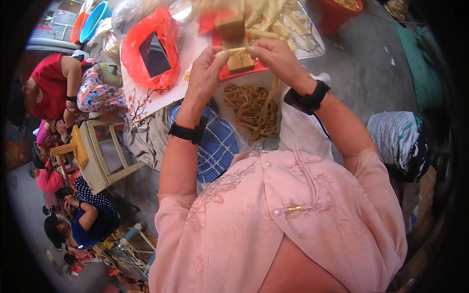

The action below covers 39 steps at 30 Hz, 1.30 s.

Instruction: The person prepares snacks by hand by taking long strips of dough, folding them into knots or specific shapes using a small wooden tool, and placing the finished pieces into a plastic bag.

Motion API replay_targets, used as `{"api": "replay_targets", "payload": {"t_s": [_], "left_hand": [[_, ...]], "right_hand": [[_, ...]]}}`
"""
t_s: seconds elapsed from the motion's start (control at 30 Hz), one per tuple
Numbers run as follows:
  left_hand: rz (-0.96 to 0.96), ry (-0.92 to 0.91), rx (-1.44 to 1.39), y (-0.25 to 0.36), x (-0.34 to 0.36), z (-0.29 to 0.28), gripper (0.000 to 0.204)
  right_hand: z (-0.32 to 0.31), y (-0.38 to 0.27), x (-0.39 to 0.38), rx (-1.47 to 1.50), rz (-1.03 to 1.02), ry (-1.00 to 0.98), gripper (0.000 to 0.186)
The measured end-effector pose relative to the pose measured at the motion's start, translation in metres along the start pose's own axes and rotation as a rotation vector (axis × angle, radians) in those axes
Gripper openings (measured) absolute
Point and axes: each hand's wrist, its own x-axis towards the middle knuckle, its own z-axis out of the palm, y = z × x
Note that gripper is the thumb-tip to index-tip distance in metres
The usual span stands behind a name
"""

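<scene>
Yellowish strip (235,51), ends hidden by fingers (220,59); wooden block (242,62) — partly covered

The ends of a pale strip (233,51) are hard to make out where they meet the fingertips of the left hand (206,71) and right hand (279,57). Beyond them, the upper wooden block (229,28) is blurred. The top edge cuts off the counter (163,97), a blurry heap of pale strips (271,22) and a red bucket (340,14). The left forearm (178,161) hides part of a blue plaid cloth (215,146). A pink blouse (229,215), cut off by the lower edge, covers the near end of a white cloth (299,124). At far left, background people (49,180) are too small and blurred to make out.
</scene>
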Motion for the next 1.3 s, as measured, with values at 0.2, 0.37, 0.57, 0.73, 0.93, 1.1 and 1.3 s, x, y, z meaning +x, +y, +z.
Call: {"api": "replay_targets", "payload": {"t_s": [0.2, 0.37, 0.57, 0.73, 0.93, 1.1, 1.3], "left_hand": [[0.059, 0.051, 0.239, -0.012, 0.019, 0.004, 0.017], [0.185, 0.203, 0.953, -0.007, -0.018, 0.009, 0.014], [0.405, 0.070, 0.578, -0.043, -0.072, 0.051, 0.038], [0.085, -0.296, 0.536, -0.090, -0.087, 0.078, 0.038], [-0.008, -0.136, 0.487, -0.079, -0.087, 0.080, 0.041], [0.127, -0.197, 0.288, -0.074, -0.072, 0.096, 0.042], [-0.029, -0.469, 0.632, -0.117, -0.074, 0.104, 0.018]], "right_hand": [[0.006, 0.018, 0.011, -0.221, -0.171, 0.143, 0.027], [0.001, 0.021, -0.007, -0.502, -0.060, 0.147, 0.027], [0.008, -0.010, -0.042, -0.211, -0.278, 0.053, 0.026], [-0.008, -0.075, -0.062, 0.510, 0.072, -0.080, 0.022], [-0.070, -0.136, -0.078, 0.995, -0.357, 0.114, 0.024], [-0.063, -0.149, -0.094, 1.025, -0.389, -0.048, 0.023], [-0.115, -0.194, -0.119, 1.357, -0.668, -0.030, 0.004]]}}
